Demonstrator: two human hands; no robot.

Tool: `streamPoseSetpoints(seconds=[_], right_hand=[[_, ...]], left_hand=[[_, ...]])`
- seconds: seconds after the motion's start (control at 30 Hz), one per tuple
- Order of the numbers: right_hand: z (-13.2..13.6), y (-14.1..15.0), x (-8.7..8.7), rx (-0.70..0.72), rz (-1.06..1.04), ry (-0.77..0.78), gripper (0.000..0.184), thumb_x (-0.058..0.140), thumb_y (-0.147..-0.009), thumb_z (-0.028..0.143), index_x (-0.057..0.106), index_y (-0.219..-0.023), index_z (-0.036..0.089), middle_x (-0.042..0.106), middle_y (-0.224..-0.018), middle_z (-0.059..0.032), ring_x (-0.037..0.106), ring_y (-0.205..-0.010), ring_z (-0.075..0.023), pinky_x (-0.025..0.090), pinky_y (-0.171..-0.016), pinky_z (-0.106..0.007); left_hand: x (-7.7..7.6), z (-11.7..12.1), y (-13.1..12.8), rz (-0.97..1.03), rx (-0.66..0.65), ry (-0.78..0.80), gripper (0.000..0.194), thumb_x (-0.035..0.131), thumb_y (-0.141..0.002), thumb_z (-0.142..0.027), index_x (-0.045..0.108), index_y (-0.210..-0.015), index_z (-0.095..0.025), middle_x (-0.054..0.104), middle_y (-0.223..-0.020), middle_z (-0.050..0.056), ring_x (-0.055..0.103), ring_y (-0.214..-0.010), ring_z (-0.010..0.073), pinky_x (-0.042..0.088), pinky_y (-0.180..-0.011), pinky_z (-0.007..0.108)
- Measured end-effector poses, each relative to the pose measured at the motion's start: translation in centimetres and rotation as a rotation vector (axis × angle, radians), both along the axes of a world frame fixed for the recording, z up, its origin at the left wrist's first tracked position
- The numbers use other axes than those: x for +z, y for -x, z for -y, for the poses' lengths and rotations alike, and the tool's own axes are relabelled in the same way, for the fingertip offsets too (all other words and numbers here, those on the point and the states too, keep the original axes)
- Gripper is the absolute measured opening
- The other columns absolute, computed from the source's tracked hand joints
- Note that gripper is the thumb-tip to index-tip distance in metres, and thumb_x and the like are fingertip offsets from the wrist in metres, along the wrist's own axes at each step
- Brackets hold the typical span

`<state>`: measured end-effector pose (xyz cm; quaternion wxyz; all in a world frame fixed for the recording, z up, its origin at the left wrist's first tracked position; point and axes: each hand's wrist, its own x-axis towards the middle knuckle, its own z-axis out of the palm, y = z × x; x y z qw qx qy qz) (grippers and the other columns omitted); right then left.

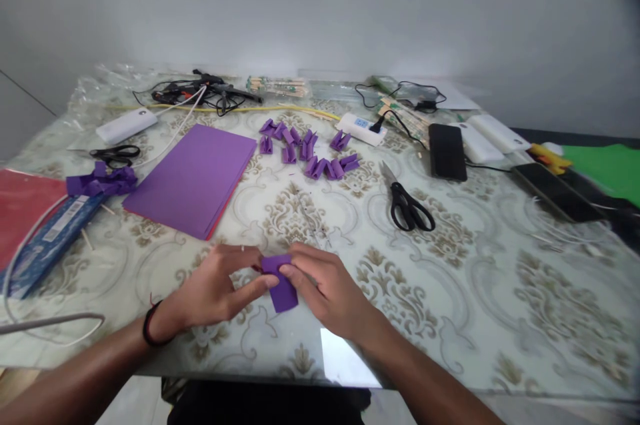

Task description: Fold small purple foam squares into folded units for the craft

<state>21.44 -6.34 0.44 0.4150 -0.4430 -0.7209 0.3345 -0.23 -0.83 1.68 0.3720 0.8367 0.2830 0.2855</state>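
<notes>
Between both hands, just above the near part of the table, is a small purple strip of paper point(283, 292). My left hand point(220, 285) pinches its left side with thumb and fingers. On its upper right edge, my right hand point(325, 285) presses with the thumb in front and the fingers behind. Several small folded purple paper pieces point(307, 147) lie in a cluster farther back. A stack of purple paper sheets point(193, 178), with red showing under its edge, rests to the left. Black-handled scissors point(410, 206) lie to the right with the blades slightly apart.
At far left are a second pair of scissors point(117, 153), purple paper scraps point(103, 180) and a blue packet point(55, 238). A white power strip point(363, 128), wooden sticks point(280, 86) and tangled black cables point(200, 92) sit toward the back. Two phones point(447, 152) lie right.
</notes>
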Motion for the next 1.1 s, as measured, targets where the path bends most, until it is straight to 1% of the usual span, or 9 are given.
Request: streamPoseSetpoints(seconds=[0.13, 0.27, 0.37, 0.43, 0.53, 0.67, 0.83, 0.93, 1.1], right_hand=[[-0.1, -0.2, -0.2, 0.069, 0.070, 0.028, 0.037, 0.060, -0.108, 0.025, 0.054, -0.071, 0.022, 0.054, -0.071, 0.0029, 0.056, -0.065, -0.0146, 0.046, -0.059, -0.028], [-0.2, -0.3, 0.0, -0.066, -0.019, 0.098, 0.024, 0.064, -0.105, 0.022, 0.067, -0.081, 0.022, 0.062, -0.075, 0.0011, 0.061, -0.069, -0.0152, 0.047, -0.058, -0.026], [-0.3, -0.5, 0.0, -0.153, -0.080, 0.064, 0.016, 0.067, -0.102, 0.021, 0.077, -0.090, 0.022, 0.070, -0.079, -0.0007, 0.066, -0.071, -0.0164, 0.049, -0.062, -0.028], [-0.3, -0.6, -0.1, -0.176, -0.105, 0.058, 0.012, 0.071, -0.099, 0.020, 0.079, -0.091, 0.021, 0.074, -0.080, -0.0015, 0.068, -0.071, -0.0170, 0.049, -0.062, -0.029], [-0.2, -0.5, -0.4, -0.138, -0.102, 0.067, 0.013, 0.073, -0.098, 0.018, 0.081, -0.088, 0.021, 0.077, -0.081, -0.0020, 0.070, -0.072, -0.0175, 0.052, -0.065, -0.030], [-0.1, -0.2, -0.4, -0.105, -0.104, 0.064, 0.015, 0.072, -0.099, 0.018, 0.080, -0.087, 0.021, 0.077, -0.080, -0.0020, 0.070, -0.072, -0.0172, 0.053, -0.067, -0.031], [-0.4, -0.9, 0.2, -0.124, -0.078, 0.039, 0.016, 0.067, -0.100, 0.018, 0.078, -0.088, 0.020, 0.074, -0.079, -0.0017, 0.068, -0.073, -0.0168, 0.052, -0.067, -0.030], [-0.6, -1.9, 0.6, -0.124, -0.045, 0.021, 0.018, 0.065, -0.102, 0.019, 0.076, -0.088, 0.020, 0.073, -0.080, -0.0018, 0.068, -0.074, -0.0165, 0.051, -0.068, -0.029], [-1.1, -3.8, 0.9, -0.244, -0.042, 0.034, 0.018, 0.067, -0.102, 0.023, 0.075, -0.085, 0.021, 0.074, -0.081, -0.0011, 0.068, -0.076, -0.0168, 0.051, -0.073, -0.030]], left_hand=[[0.0, -0.5, 0.4, 0.041, -0.001, 0.083, 0.017, 0.071, -0.103, -0.028, 0.078, -0.091, -0.018, 0.080, -0.078, 0.001, 0.073, -0.068, 0.0145, 0.055, -0.067, 0.023], [0.0, -0.8, 0.5, 0.065, 0.123, 0.163, 0.020, 0.072, -0.102, -0.031, 0.081, -0.088, -0.019, 0.083, -0.078, 0.001, 0.075, -0.068, 0.0157, 0.056, -0.063, 0.023], [-0.2, -0.7, 0.4, 0.020, 0.103, 0.197, 0.017, 0.073, -0.101, -0.027, 0.083, -0.089, -0.021, 0.084, -0.083, 0.002, 0.077, -0.071, 0.0163, 0.057, -0.063, 0.022], [-0.5, -0.5, 0.4, 0.012, 0.077, 0.190, 0.011, 0.075, -0.099, -0.026, 0.085, -0.101, -0.022, 0.087, -0.097, 0.004, 0.080, -0.079, 0.0186, 0.060, -0.064, 0.023], [-0.9, -0.1, 0.3, 0.045, 0.044, 0.145, 0.024, 0.077, -0.099, -0.027, 0.081, -0.122, -0.024, 0.086, -0.114, 0.008, 0.083, -0.089, 0.0223, 0.065, -0.071, 0.026], [-1.0, -0.1, 0.4, 0.078, -0.008, 0.037, 0.019, 0.073, -0.103, -0.024, 0.082, -0.120, -0.025, 0.089, -0.099, 0.005, 0.085, -0.080, 0.0199, 0.066, -0.075, 0.025], [-0.6, -0.5, 1.0, 0.129, 0.027, -0.078, 0.030, 0.073, -0.102, -0.017, 0.082, -0.125, -0.033, 0.089, -0.101, 0.002, 0.086, -0.080, 0.0192, 0.064, -0.068, 0.022], [-0.3, -0.7, 1.2, 0.135, 0.076, -0.076, 0.031, 0.073, -0.101, -0.016, 0.084, -0.122, -0.035, 0.089, -0.103, 0.000, 0.087, -0.082, 0.0190, 0.065, -0.070, 0.021], [-0.2, -0.9, 1.1, 0.135, 0.241, 0.031, 0.021, 0.076, -0.098, -0.022, 0.087, -0.112, -0.032, 0.089, -0.098, 0.000, 0.087, -0.079, 0.0196, 0.068, -0.072, 0.022]])
